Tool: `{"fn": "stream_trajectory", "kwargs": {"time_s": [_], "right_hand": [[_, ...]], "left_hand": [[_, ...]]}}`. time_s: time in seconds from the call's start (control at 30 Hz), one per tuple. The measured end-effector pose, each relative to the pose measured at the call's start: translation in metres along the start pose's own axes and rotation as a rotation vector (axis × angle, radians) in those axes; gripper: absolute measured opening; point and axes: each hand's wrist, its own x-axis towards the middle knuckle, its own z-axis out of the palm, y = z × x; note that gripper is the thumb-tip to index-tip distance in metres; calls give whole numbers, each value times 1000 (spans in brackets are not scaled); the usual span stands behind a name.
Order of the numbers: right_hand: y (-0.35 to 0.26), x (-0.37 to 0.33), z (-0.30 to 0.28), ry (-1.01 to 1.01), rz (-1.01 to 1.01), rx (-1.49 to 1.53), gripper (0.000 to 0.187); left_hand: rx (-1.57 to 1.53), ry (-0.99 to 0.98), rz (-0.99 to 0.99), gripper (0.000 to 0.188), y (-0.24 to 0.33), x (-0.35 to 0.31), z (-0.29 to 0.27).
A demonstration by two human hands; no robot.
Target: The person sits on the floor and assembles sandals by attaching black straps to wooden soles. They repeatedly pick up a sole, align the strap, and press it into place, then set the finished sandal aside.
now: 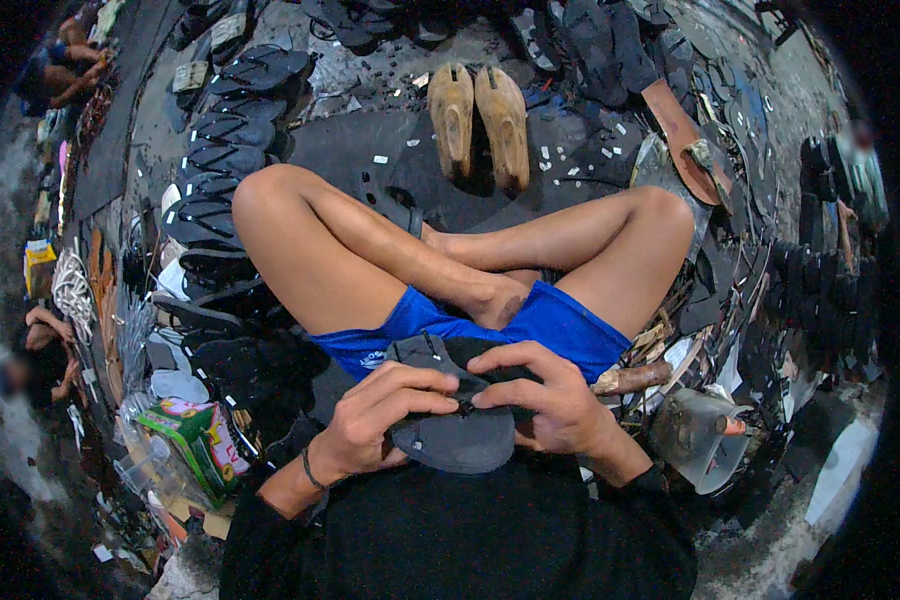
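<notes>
Dark sandal sole (pixel 458 446), held two-handed.
Left fingers (pixel 412 379) and right fingers (pixel 516 394) grip it; bracing it evenly should aid precise work.

Between your left hand (pixel 375 410) and your right hand (pixel 550 400) is the sandal (pixel 455 448). Ahead of both, beyond your legs (pixel 370 235), two shoe lasts (pixel 451 125) lie side by side. Forward and left of the left hand runs a sandal row (pixel 232 158); further left stands a box (pixel 207 450). Right of the right hand lies a stick (pixel 633 378), then a container (pixel 692 450).
</notes>
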Motion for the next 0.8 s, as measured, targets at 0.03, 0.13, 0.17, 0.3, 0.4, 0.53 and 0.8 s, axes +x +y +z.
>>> {"fn": "stream_trajectory", "kwargs": {"time_s": [0.03, 0.13, 0.17, 0.3, 0.4, 0.53, 0.8], "right_hand": [[3, -1, 4, -45, 0, 49, 37], [22, -1, 12, -179, -13, 164, 40], [30, 7, 9, -177, -50, 223, 41], [84, 70, 6, 147, 34, 671, 50], [174, 144, 8, 642, 322, -33, 75], [240, 179, 23, 561, 551, -585, 65], [121, 101, -25, 546, 492, 924, 50]], "left_hand": [[-14, -30, -35, 31, -4, -6, 2], [-63, -10, -115, 30, -10, -19, 12], [-79, 21, -136, 29, -12, -19, 14], [57, 560, -293, 23, 1, 10, -1], [-374, 631, -508, 23, -10, 29, -10], [-1201, 234, -400, 58, -59, 25, 22], [-1175, 481, -343, 63, -100, 52, 13]]}}
